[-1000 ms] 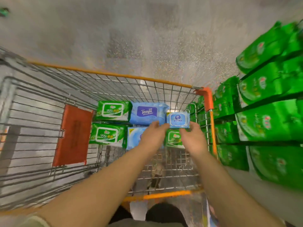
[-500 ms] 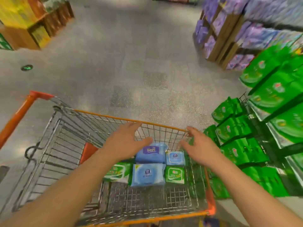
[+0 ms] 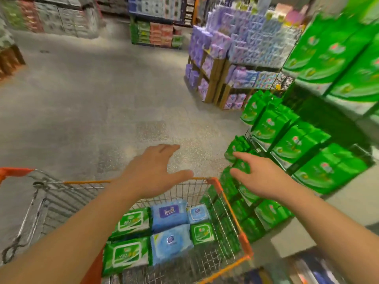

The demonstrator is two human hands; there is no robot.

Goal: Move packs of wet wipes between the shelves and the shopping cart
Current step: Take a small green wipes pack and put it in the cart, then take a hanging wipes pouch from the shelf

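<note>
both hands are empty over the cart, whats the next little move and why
Probably reach the right hand a bit further to the green packs on the shelf beside it and grip one. Both it and the left hand are open and empty, and the cart already holds six packs.

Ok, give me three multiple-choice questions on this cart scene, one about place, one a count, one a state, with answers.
1. Where is the shopping cart relative to the green shelf packs?
A. left of them
B. right of them
C. behind them

2. How many wipe packs lie in the cart?
A. three
B. six
C. nine

3. What is the left hand doing?
A. gripping a pack
B. open, holding nothing
C. pushing the handle

Answers: 1 A, the shelf packs stand to the cart's right. 2 B, three green and three blue packs show. 3 B, its fingers are spread above the cart rim.
</note>
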